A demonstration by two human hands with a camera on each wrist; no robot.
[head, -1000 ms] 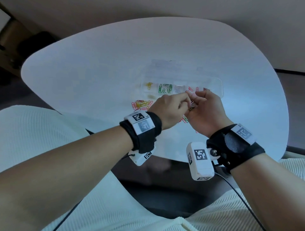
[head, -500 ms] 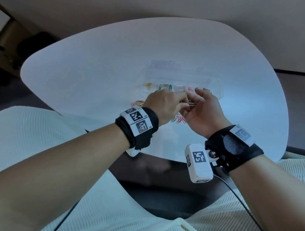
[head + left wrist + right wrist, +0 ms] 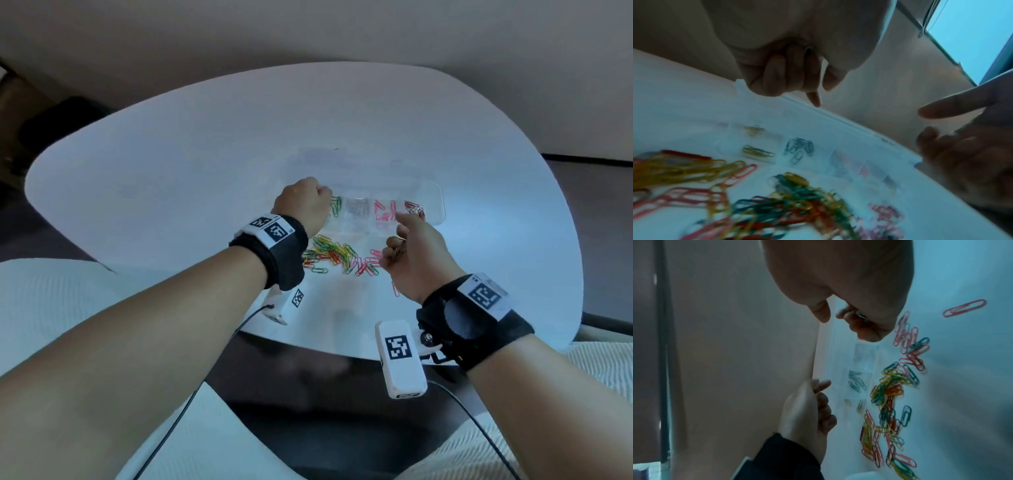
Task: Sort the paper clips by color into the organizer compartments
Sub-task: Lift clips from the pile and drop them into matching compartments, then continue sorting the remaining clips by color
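A clear organizer (image 3: 432,192) lies on the white table and holds green (image 3: 336,205), silver (image 3: 356,210), pink (image 3: 385,212) and red (image 3: 415,209) clips in separate compartments. My left hand (image 3: 308,202) hovers over its left end with fingers curled. In the left wrist view a small dark loop like a clip (image 3: 808,49) shows among them. My right hand (image 3: 409,241) is near the pink compartment, index finger straight, the other fingers curled round silver clips (image 3: 397,247). The yellow clips (image 3: 756,151) show only in the wrist views. A mixed pile of loose clips (image 3: 334,257) lies in front of the organizer.
The white table (image 3: 205,154) has a rounded front edge close to my wrists. One stray pink clip (image 3: 395,289) lies by my right wrist. Wrist cameras (image 3: 399,356) and cables hang below both forearms. A beige wall stands behind the table.
The hands, joined a second ago over the pile, have parted. My left hand went up and left to the organizer's left end. My right hand stayed, index finger now straight.
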